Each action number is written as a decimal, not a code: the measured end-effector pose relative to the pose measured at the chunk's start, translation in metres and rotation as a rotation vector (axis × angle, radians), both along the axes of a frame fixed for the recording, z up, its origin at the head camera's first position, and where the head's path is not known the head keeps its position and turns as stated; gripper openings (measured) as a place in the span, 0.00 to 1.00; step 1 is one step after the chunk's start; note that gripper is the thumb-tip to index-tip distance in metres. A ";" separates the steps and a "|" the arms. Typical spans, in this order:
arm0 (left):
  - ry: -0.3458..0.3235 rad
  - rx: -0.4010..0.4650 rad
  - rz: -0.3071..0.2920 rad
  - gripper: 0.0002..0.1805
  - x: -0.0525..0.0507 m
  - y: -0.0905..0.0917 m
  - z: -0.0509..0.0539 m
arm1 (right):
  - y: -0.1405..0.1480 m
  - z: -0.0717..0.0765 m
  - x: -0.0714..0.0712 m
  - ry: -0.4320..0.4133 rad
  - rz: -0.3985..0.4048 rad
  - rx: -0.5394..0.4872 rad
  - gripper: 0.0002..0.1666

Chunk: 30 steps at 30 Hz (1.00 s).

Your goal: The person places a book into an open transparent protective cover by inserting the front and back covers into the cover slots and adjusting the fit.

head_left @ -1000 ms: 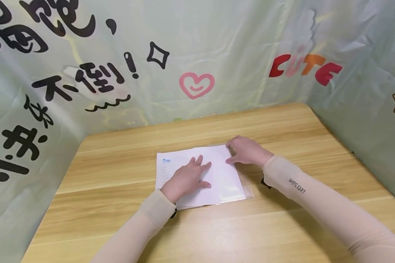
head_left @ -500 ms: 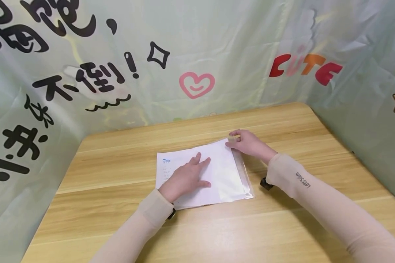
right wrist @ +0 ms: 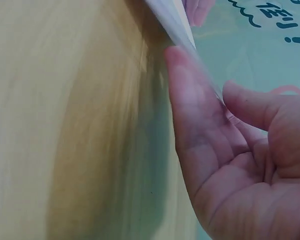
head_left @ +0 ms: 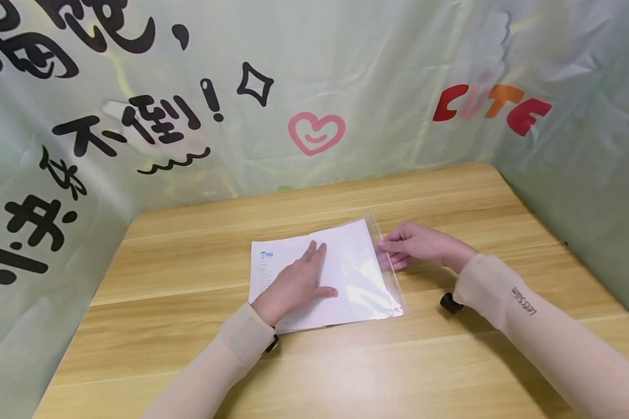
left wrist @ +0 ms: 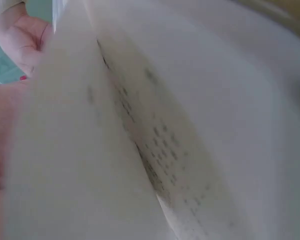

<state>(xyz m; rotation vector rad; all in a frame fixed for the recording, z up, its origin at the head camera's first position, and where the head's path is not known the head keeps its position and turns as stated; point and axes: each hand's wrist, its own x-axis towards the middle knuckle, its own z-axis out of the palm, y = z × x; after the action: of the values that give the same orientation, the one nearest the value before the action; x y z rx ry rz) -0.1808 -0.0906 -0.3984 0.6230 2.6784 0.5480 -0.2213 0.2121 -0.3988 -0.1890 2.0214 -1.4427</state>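
Observation:
White printed paper sheets [head_left: 340,297] lie in the middle of the table, their right part inside a clear plastic sleeve [head_left: 392,288]. My left hand [head_left: 293,285] rests spread on top of the paper, thumb out to the right. At the sleeve's right edge my right hand [head_left: 419,247] pinches the plastic, thumb above and fingers underneath; the right wrist view shows the thumb [right wrist: 250,105] against the sheet's edge. Up close, the left wrist view shows the paper [left wrist: 80,165] with blurred print between layers. How far the sheets reach inside the sleeve is hard to tell.
The wooden table [head_left: 188,361] extends around the paper. A light fabric backdrop [head_left: 388,75] with printed lettering and a pink heart hangs behind it and along both sides.
My right hand has left the paper's upper right corner and moved down and right to the sleeve's edge. The sleeve's right side is raised a little. My left hand has hardly moved.

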 end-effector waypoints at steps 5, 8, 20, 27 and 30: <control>-0.002 0.032 0.006 0.57 0.000 -0.001 0.000 | 0.001 -0.004 -0.002 -0.035 -0.029 -0.033 0.22; -0.004 0.039 0.001 0.57 0.001 -0.003 0.000 | -0.001 -0.004 -0.003 -0.031 -0.034 -0.032 0.23; -0.024 0.076 0.008 0.57 0.000 -0.006 -0.001 | -0.023 0.002 -0.003 0.004 -0.030 0.017 0.22; -0.035 0.085 -0.003 0.56 0.000 -0.009 0.000 | -0.027 -0.001 -0.005 0.025 -0.045 0.020 0.18; -0.036 0.081 -0.010 0.55 0.000 -0.011 0.003 | -0.028 -0.002 -0.005 0.053 -0.057 0.027 0.17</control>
<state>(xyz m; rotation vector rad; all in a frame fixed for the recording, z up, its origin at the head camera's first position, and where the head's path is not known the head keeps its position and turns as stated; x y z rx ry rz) -0.1810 -0.1012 -0.3955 0.6420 2.6285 0.6621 -0.2267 0.1843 -0.4007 -0.1612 2.1037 -1.4590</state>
